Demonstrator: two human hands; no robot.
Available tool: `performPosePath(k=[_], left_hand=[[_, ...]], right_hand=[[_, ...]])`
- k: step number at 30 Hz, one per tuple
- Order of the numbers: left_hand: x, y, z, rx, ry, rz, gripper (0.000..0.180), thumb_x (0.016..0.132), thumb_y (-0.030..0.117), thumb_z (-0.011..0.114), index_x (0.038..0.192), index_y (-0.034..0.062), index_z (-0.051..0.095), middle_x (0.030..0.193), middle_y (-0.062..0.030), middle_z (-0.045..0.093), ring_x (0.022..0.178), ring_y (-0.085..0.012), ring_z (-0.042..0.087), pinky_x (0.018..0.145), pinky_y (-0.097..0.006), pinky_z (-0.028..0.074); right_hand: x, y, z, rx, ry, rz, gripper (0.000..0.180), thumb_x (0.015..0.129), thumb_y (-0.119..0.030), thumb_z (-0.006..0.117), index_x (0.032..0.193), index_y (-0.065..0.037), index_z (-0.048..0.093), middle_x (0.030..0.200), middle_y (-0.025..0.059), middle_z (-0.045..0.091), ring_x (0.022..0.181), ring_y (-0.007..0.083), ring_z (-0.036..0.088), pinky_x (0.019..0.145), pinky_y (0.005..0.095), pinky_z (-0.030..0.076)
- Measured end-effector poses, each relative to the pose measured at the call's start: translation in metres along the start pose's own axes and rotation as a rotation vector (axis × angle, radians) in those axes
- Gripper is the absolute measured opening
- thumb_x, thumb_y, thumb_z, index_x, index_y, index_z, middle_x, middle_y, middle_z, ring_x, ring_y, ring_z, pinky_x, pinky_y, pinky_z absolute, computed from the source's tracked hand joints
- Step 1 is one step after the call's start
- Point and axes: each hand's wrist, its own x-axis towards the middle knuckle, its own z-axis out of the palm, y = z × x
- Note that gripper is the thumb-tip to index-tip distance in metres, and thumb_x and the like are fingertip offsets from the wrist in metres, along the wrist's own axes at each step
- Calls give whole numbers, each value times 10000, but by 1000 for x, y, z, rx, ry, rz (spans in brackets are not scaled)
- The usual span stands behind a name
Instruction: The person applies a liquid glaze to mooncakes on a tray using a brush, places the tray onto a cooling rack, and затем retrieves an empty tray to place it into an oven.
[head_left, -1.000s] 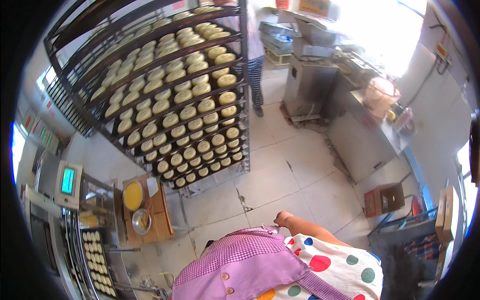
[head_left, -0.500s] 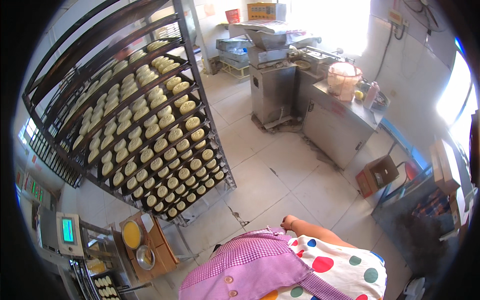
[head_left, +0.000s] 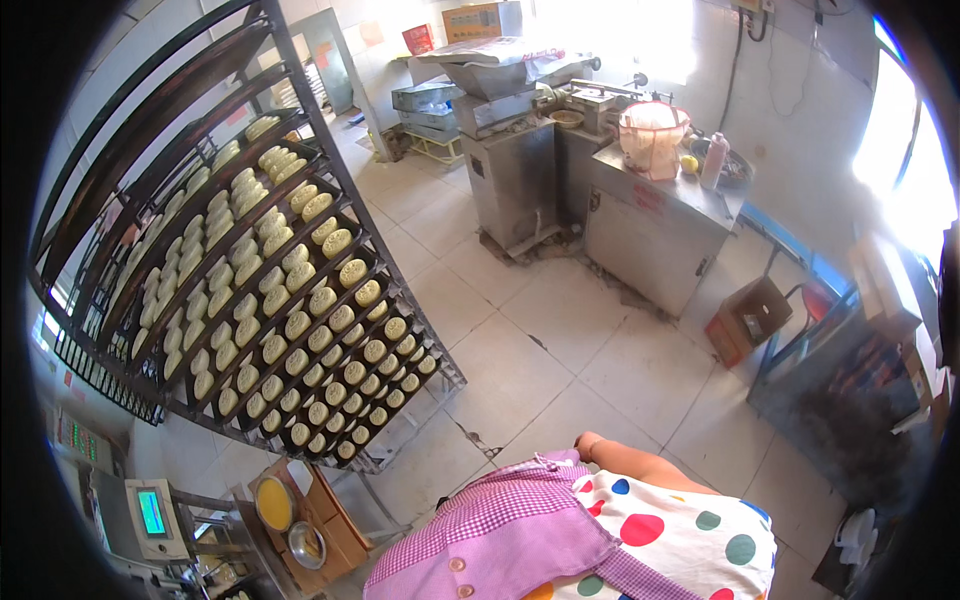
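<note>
My right hand [head_left: 588, 443] hangs low in front of me, beside the edge of the purple checked apron [head_left: 490, 540] and the spotted sleeve. Its fingers are turned away and too small to make out; I see no object in it. My left hand is out of view. Ahead on the left stands a tall dark metal rack [head_left: 352, 200], with many trays of round, pale, stamped dough pieces [head_left: 338, 242] on its shelves. My right hand is apart from the rack.
A steel machine [head_left: 510, 185] and steel cabinet [head_left: 640, 240] stand ahead, with an orange-rimmed basket [head_left: 652, 140] on top. An open cardboard box [head_left: 735, 325] is at right. Lower left are a yellow-filled bowl [head_left: 273, 502], a metal bowl [head_left: 306, 545] and a lit control screen [head_left: 151, 512].
My view has turned, so the rack and machine sit further left in the picture. The rack also appears slightly lower. My right hand stays low by the apron.
</note>
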Motion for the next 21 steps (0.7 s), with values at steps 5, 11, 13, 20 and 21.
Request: performPosePath(k=[5,11,13,20,21], left_hand=[[6,12,1,20,-6,-9,479,807,353,601,1149,20,569,1056,-154,628,971,-257,606,828,-308,473],[15,36,12,24,-16,0,481,804,353,604,1151,22,569,1060,-155,627,974,-257,606,830,-308,473],[14,40,15,19,-12,-4,482,803,353,605,1151,22,569,1062,-155,627,975,-257,606,831,-308,472],[18,62,34,-13,-1,-15,484,799,353,608,1153,24,569,1067,-156,625,978,-257,606,833,-308,472],[17,62,37,-24,10,-19,484,799,353,609,1153,25,569,1068,-156,625,978,-257,606,833,-308,472]], right_hand=[[10,-14,-10,-11,19,-70,319,659,-183,652,963,-96,686,961,142,663,879,298,629,775,365,489],[19,4,-16,77,11,-5,302,668,-186,643,956,-106,690,968,141,662,904,298,627,788,365,487],[21,9,-20,75,7,2,297,674,-194,638,953,-107,691,967,141,662,903,295,628,789,366,487],[29,40,-41,-38,-45,-8,299,703,-213,610,969,-102,686,992,139,657,921,292,624,804,364,484],[31,41,-46,-48,-62,-4,300,709,-213,603,975,-101,685,1000,139,655,927,293,622,808,364,483]])
